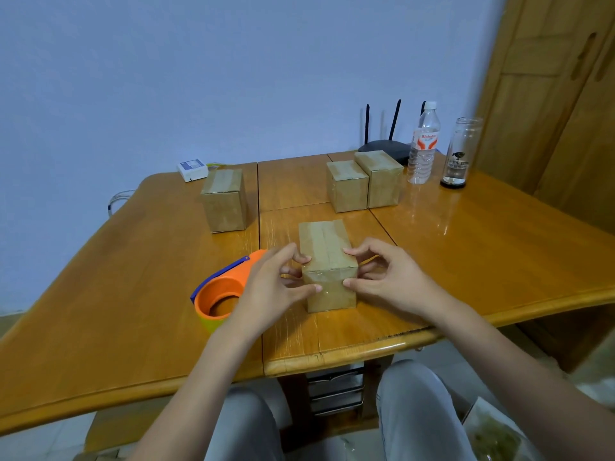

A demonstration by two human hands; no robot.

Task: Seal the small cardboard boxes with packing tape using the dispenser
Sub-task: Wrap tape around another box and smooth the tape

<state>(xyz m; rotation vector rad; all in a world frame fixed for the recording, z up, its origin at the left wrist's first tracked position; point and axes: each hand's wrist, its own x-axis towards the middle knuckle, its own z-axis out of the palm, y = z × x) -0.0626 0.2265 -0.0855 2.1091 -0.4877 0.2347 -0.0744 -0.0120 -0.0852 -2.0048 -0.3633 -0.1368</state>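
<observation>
Two hands, left hand [269, 287], right hand [389, 277], fingers [352, 251] pinching box [327, 261]

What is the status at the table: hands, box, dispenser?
Left hand and right hand grip near box, fingers on both sides. Tape along its top. Dispenser idle beside left hand. Nothing blocking.

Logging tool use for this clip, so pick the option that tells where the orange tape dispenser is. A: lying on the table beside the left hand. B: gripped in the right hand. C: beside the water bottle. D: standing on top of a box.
A: the orange tape dispenser lies on the table by the left hand, while both hands touch the nearest cardboard box.
</observation>
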